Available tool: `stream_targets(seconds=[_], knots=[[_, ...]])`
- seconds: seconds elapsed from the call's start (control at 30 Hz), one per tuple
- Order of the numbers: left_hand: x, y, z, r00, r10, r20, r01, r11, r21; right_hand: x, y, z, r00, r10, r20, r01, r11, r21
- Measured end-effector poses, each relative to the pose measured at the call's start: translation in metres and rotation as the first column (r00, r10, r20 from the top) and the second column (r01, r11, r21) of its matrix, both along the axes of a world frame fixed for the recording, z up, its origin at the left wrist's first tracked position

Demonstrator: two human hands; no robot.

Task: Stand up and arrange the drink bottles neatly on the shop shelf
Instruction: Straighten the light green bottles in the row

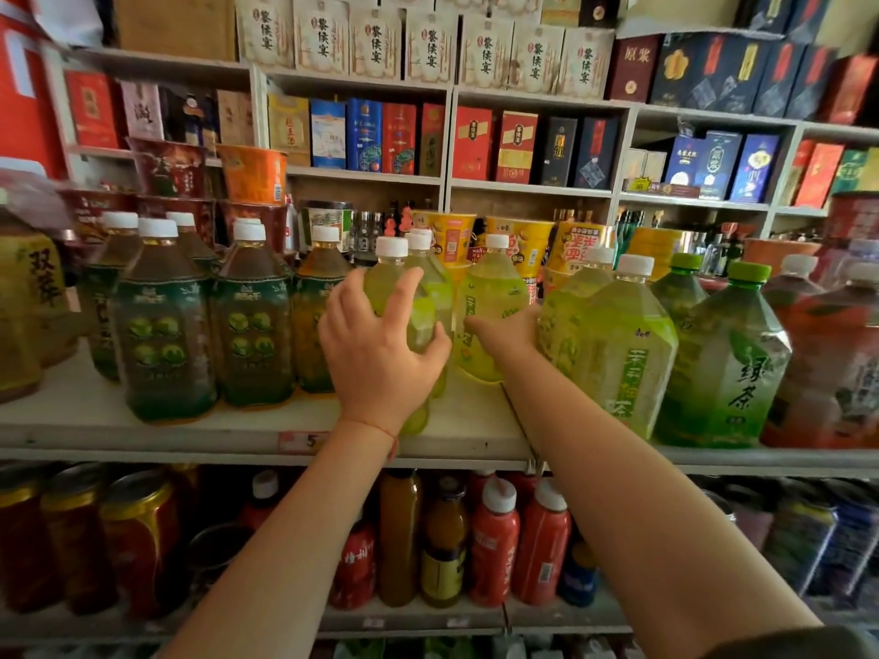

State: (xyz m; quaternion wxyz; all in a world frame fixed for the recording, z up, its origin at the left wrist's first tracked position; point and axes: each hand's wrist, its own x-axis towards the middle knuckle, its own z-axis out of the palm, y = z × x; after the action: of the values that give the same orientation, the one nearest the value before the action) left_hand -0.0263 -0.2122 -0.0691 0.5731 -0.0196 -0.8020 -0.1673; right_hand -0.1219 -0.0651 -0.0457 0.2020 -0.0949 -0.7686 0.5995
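Note:
A row of large drink bottles stands on the white shelf [142, 435]. My left hand [376, 354] grips a pale yellow-green bottle with a white cap [404, 287] near the shelf's front, fingers curled round its body. My right hand [506, 337] reaches in between a second yellow-green bottle [494, 302] and a light green tea bottle [613, 340]; its fingers are hidden behind that bottle. Dark green-labelled tea bottles [164, 325] stand upright to the left. Green-capped green tea bottles [727, 359] stand to the right.
Instant noodle cups [518, 244] sit behind the bottles. Boxed goods [366, 135] fill the upper shelves. Red bottles [494, 539] and cans [138, 530] crowd the shelf below. A red tea bottle [837, 354] stands at the far right. A price tag [304, 440] is on the shelf edge.

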Motion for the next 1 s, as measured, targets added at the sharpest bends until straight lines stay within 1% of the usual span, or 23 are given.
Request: stream_targets(seconds=[0.2,0.3,0.4,0.6,0.67,0.8,0.9,1.0], knots=[[0.0,0.0,0.001,1.0,-0.005,0.005,0.005,1.0,0.007,0.02,0.007,0.01,0.993,0.093,0.074,-0.084,0.989,-0.124],[0.001,0.0,0.001,1.0,-0.005,0.007,0.005,1.0,0.011,0.029,0.002,0.01,0.992,0.095,0.088,-0.08,0.984,-0.161],[0.001,0.0,0.001,1.0,-0.003,0.013,0.003,1.0,0.011,0.036,0.0,0.007,0.995,0.079,0.062,-0.066,0.979,-0.193],[0.001,0.0,0.001,1.0,-0.008,0.013,0.008,1.0,0.013,0.051,-0.002,-0.006,0.999,0.035,-0.029,-0.039,0.986,-0.161],[0.001,0.0,0.001,1.0,-0.01,0.014,0.009,1.0,0.011,0.056,0.0,-0.008,0.998,0.044,-0.041,-0.05,0.986,-0.16],[0.002,-0.001,0.001,1.0,-0.015,0.022,0.015,1.0,0.006,0.069,0.005,-0.018,0.993,0.084,-0.08,-0.092,0.991,-0.101],[0.002,0.0,0.0,0.999,-0.025,0.024,0.025,1.0,0.009,0.076,0.005,-0.024,0.99,0.07,-0.125,-0.084,0.99,-0.111],[0.003,0.0,0.0,0.998,-0.044,0.038,0.044,0.999,0.011,0.08,0.005,-0.022,0.99,0.064,-0.127,-0.081,0.987,-0.137]])
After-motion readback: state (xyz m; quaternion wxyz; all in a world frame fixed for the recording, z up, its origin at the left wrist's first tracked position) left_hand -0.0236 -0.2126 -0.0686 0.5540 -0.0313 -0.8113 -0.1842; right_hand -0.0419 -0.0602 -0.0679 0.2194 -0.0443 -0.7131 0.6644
